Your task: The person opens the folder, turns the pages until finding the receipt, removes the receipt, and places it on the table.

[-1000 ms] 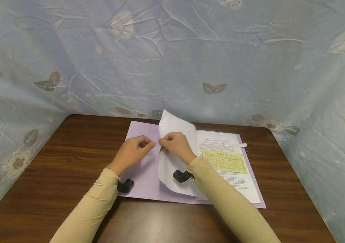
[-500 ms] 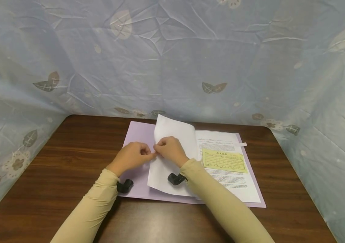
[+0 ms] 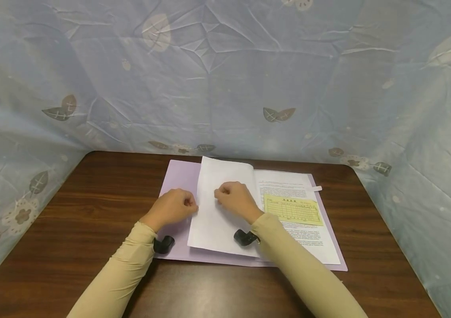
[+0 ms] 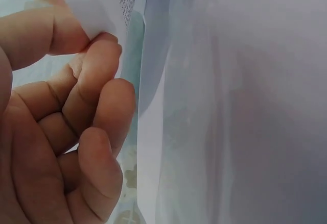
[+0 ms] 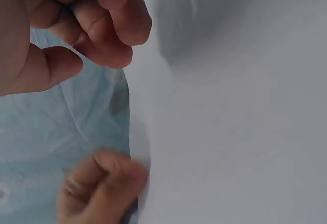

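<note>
A purple folder (image 3: 177, 179) lies spread flat, holding printed pages (image 3: 285, 181). A white sheet (image 3: 225, 234), blank on its upper face, is turned over toward the folder's left side. My left hand (image 3: 173, 206) pinches that sheet's left edge between thumb and index finger; print shows on the sheet's underside in the left wrist view. Above the middle of the sheet is my right hand (image 3: 238, 201), its fingers loosely bent. In the right wrist view, a gap shows between the right thumb (image 5: 64, 65) and fingers, with nothing held.
A yellow printed form (image 3: 293, 210) lies on the right-hand page. At the folder's right edge a small white tab (image 3: 317, 188) sticks out. The dark wooden table (image 3: 74, 212) extends around the folder, with a patterned cloth (image 3: 225, 79) behind it and at both sides.
The sheet has swung further left and lower. My left hand has taken its edge, and my right hand has let go, moving leftward with the sheet and then back right.
</note>
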`<state>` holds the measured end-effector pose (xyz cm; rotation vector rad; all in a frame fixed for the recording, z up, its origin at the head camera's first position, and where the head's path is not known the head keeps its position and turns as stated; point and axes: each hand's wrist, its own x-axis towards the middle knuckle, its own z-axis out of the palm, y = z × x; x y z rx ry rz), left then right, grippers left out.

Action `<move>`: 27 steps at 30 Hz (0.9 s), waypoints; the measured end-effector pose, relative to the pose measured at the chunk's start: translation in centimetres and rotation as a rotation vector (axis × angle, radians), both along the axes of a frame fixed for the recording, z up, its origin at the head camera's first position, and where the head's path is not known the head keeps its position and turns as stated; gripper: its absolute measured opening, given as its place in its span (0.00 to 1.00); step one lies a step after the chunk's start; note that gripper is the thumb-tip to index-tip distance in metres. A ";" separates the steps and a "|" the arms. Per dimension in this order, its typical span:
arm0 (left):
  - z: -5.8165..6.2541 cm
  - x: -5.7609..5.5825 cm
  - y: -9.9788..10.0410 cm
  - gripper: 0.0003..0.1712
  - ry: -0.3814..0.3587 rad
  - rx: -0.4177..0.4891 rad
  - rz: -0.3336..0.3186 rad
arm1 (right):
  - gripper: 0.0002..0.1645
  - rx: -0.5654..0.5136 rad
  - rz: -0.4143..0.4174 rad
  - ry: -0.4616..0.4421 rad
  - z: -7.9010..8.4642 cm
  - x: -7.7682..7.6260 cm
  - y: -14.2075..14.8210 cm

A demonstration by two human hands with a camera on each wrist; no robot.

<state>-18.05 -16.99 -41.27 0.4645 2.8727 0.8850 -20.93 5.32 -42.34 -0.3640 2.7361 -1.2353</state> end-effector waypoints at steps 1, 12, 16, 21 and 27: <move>0.0 0.0 0.0 0.07 0.000 -0.007 0.000 | 0.13 -0.002 -0.006 -0.003 0.0 0.1 1.0; -0.9 0.0 -0.9 0.08 -0.018 -0.064 0.001 | 0.11 0.162 -0.048 0.130 -0.8 1.0 14.0; -1.1 0.1 -1.4 0.09 -0.042 -0.063 -0.007 | 0.14 0.235 -0.097 0.129 -1.0 1.2 17.5; -1.1 0.3 -1.8 0.11 -0.054 -0.079 -0.002 | 0.21 0.364 -0.134 0.085 -0.8 1.4 19.6; -1.1 0.6 -1.8 0.11 -0.068 -0.101 -0.002 | 0.24 0.492 -0.137 0.046 -1.1 1.6 20.5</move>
